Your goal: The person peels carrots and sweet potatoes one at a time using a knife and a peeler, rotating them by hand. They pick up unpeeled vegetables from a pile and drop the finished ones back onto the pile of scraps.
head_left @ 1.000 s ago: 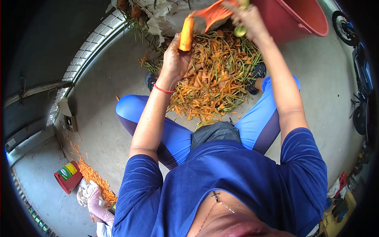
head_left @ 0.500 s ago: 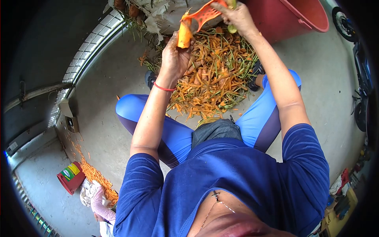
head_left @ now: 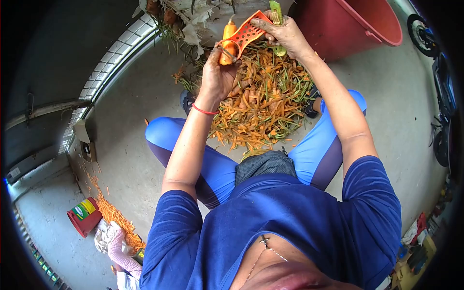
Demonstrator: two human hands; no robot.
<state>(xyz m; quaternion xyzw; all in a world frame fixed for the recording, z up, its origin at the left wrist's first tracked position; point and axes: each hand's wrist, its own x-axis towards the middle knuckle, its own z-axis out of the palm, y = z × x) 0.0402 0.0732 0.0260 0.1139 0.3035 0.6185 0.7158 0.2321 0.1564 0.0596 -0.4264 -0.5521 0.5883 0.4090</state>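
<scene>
My left hand is closed round the lower part of an orange carrot, which stands upright in it. In my right hand I hold an orange peeler with round holes, together with a green knife handle. The peeler's far end lies against the carrot, by the fingers of my left hand. Below both hands, a wide pile of carrot peelings and green stems spreads over the floor, with some carrots among them.
A large red bucket stands at the upper right, beside the pile. White sacking lies beyond it. At the lower left are a small red bucket, orange strips and another person's sleeve. A motorcycle stands far right.
The peeler has moved down along the carrot towards its lower end, and my right hand has come slightly lower with it. My left hand still holds the carrot.
</scene>
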